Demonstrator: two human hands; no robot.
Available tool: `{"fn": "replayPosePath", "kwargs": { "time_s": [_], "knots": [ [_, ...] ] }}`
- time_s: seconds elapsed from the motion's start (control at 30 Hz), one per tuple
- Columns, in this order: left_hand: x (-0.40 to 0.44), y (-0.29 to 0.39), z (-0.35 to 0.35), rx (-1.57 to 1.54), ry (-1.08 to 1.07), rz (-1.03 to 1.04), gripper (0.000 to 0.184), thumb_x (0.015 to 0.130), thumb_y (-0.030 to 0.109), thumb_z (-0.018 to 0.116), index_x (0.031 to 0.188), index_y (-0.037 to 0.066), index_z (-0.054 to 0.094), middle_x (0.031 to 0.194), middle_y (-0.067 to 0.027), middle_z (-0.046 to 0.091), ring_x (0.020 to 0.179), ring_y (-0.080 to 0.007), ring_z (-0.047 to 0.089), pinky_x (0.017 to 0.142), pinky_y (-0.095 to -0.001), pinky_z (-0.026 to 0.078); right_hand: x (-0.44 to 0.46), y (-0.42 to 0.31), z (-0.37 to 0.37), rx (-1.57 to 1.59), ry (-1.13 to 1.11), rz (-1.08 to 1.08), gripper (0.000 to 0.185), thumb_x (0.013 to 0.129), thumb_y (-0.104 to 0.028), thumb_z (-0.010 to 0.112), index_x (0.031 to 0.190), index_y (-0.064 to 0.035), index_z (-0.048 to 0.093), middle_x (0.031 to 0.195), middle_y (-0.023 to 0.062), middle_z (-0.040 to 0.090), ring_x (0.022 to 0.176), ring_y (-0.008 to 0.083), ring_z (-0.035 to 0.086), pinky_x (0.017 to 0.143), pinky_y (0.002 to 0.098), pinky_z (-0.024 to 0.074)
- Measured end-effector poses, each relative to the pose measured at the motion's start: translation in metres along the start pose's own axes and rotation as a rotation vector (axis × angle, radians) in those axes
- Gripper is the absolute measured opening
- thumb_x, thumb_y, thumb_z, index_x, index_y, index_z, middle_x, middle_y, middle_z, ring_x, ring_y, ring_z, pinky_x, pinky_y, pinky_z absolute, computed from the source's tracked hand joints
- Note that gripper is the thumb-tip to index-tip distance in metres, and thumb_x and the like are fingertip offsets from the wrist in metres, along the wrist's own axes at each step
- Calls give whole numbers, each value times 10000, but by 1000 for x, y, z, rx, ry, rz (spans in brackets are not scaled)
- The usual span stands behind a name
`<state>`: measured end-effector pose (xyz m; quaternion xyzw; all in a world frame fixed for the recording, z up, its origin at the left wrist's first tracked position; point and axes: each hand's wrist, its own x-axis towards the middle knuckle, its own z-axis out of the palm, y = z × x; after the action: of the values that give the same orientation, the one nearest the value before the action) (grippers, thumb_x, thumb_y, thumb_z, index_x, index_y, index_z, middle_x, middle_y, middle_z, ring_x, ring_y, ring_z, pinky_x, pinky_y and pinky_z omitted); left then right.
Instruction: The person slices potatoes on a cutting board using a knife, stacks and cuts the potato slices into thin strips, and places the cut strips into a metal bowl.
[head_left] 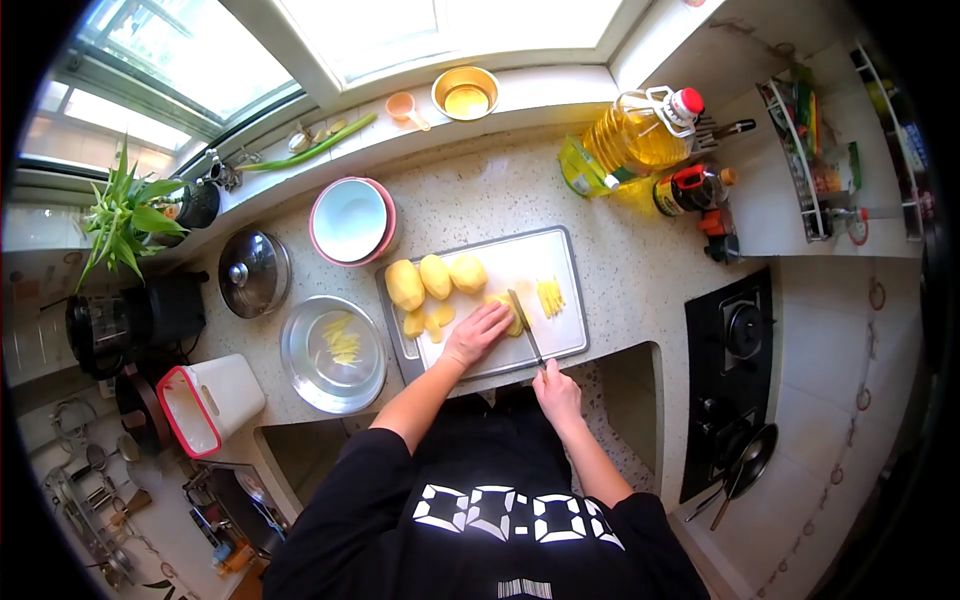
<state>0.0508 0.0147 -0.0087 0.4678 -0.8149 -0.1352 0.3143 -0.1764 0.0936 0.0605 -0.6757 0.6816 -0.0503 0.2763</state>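
My right hand (558,393) is closed around the handle of a knife (529,332), its blade standing against sliced potato. Just left of the blade, my left hand (478,335) presses its fingers onto the potato slices (515,318), partly hiding them. Both work over a white cutting board (480,362) with a grey rim. Right of the knife lies a small pile of potato strips (551,297). Peeled whole potatoes (405,285) sit along the board's upper left, with smaller potato pieces (435,325) below them. More strips (342,341) lie in a clear bowl (292,372) of water.
A pot lid (254,274) and stacked bowls (349,220) stand beyond the clear bowl. A red-rimmed white bin (225,400) is at left. Behind right are an oil jug (637,135) and a sauce bottle (688,190). The stove (735,385) lies at right.
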Motion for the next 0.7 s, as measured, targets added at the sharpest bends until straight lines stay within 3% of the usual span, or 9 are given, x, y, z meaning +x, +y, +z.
{"fn": "replayPosePath", "kwargs": {
  "time_s": [0.33, 0.63, 0.7],
  "knots": [
    [-1, 0, 1, 28, 8, -1, 422, 845, 129, 723, 1264, 139, 678, 1280, -65, 657, 1199, -265, 640, 979, -375, 565, 8, 4, 6, 64, 52, 94, 242, 980, -301, 591, 1002, -73, 514, 704, 259, 655, 691, 488, 658, 600, 600, 513],
    [0, 1, 3, 3, 15, 4, 430, 831, 113, 737, 1256, 107, 674, 1281, -99, 648, 1193, -295, 636, 996, -393, 549, -8, -4, -15, 124, 31, 15, 220, 972, -268, 609, 981, -70, 515, 691, 252, 647, 671, 480, 655, 582, 585, 512],
    [-1, 1, 3, 2, 15, 6, 428, 831, 112, 736, 1255, 107, 674, 1288, -102, 641, 1193, -300, 635, 995, -397, 550, -12, -7, -16, 102, 29, 27, 217, 970, -264, 614, 960, -70, 517, 706, 217, 666, 678, 461, 664, 588, 573, 521]
  ]
}}
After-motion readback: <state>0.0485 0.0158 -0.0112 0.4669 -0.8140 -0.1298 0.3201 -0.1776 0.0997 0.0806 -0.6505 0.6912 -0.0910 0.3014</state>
